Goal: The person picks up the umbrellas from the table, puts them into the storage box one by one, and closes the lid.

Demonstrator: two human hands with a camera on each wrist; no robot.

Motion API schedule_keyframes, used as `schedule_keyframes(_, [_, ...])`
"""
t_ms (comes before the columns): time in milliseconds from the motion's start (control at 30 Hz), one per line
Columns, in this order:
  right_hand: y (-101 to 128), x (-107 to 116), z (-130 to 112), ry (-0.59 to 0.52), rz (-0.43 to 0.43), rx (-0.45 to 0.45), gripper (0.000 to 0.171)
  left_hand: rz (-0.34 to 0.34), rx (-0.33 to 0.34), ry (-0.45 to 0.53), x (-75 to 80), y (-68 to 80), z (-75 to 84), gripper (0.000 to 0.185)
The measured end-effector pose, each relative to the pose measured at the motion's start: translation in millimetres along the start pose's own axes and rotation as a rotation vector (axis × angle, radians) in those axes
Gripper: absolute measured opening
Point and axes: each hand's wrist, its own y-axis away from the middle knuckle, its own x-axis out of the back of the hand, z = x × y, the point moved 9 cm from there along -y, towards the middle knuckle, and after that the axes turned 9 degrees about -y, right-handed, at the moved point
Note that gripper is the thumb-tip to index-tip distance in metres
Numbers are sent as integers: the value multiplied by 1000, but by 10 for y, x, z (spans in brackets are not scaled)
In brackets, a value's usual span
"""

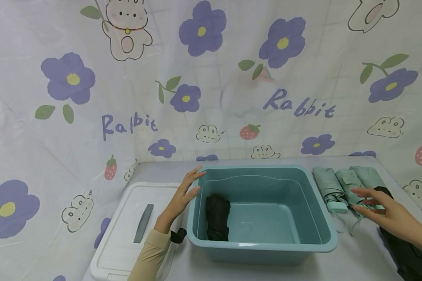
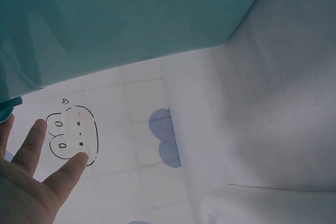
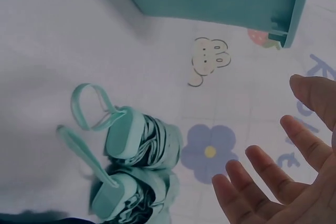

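A teal plastic bin (image 1: pixel 263 246) stands in the middle of the head view, with a black folded bundle (image 1: pixel 217 218), like a compact umbrella, along its inner left wall. My left hand (image 1: pixel 183 195) is at the bin's left rim with its fingers extended; whether they touch the rim I cannot tell. Over on the right, my right hand (image 1: pixel 390 210) hovers by three folded mint-green umbrellas (image 1: pixel 328 183), fingers spread and nothing held. In the right wrist view, two green umbrellas (image 3: pixel 157 142) show handles and wrist straps, apart from the right hand (image 3: pixel 289 182).
A white lid (image 1: pixel 121 230) with a grey handle lies left of the bin. Black folded fabric (image 1: pixel 408 255) lies partly under my right forearm at the table's right side. Behind the table (image 1: pixel 168 171) hangs a patterned curtain (image 1: pixel 232 105).
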Motion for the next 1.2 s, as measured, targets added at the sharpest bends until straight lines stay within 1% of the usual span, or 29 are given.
schedule_keyframes(167, [61,-48,116,16,-16,-51,50,0,-1,-1,0,3,-11,45])
schedule_keyframes(433, [164,-44,317,47,-6,-114,52,2,4,2,-5,6,-23,45])
schedule_keyframes(633, [223,3,445,73,27,-80,46,4,-4,2,-3,2,-19,45])
schedule_keyframes(700, [245,4,500,90,26,-85,46,6,-6,1,0,1,-21,45])
schedule_keyframes(767, [270,-5,578,106,3,-130,50,7,-7,-3,2,1,-26,45])
schedule_keyframes(867, [319,-2,674,147,1,-183,54,5,-6,2,-5,1,-32,45])
schedule_keyframes(933, [359,2,729,170,6,-204,56,0,-3,4,-13,4,-36,45])
schedule_keyframes(1067, [443,5,781,186,52,-166,57,-5,0,6,-23,6,-37,45])
schedule_keyframes(1200, [508,1,827,183,91,-130,55,-2,-16,8,-7,0,-15,45])
